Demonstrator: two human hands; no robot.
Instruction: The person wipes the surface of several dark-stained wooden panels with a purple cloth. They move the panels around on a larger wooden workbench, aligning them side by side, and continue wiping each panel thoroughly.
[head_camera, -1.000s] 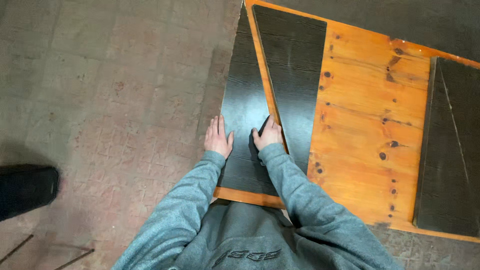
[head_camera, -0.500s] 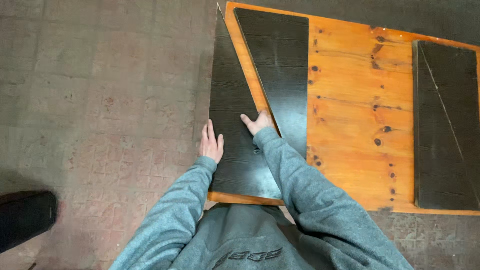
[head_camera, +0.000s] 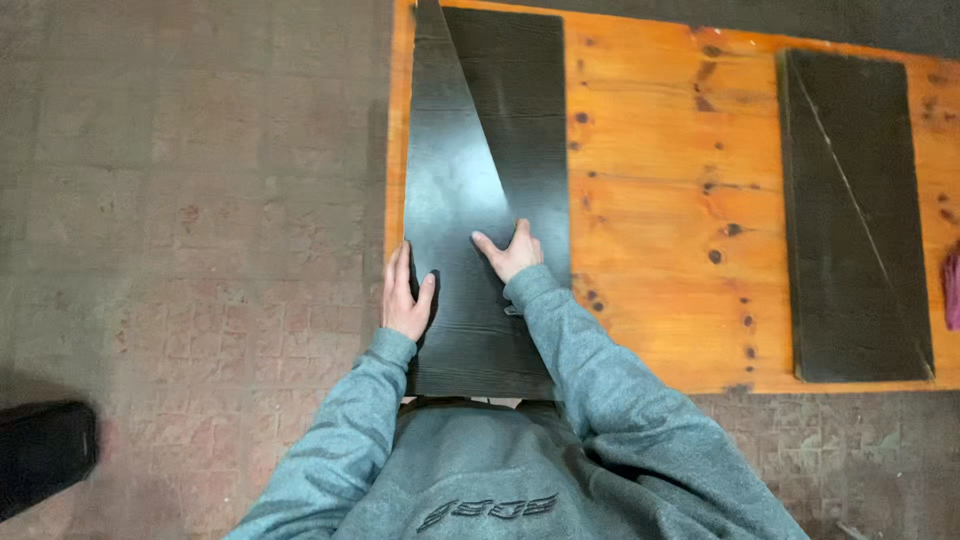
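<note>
left hand (head_camera: 405, 300) slid to panel (head_camera: 455, 230) edge

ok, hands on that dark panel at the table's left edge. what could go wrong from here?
1. The upper dark panel lies skewed across the lower dark panel and reaches the wooden table's left edge; a push leftward could tip it off.
2. The left hand sits at that edge and could get pinched.
3. The right hand only presses flat, so the glossy panel may slip.
</note>
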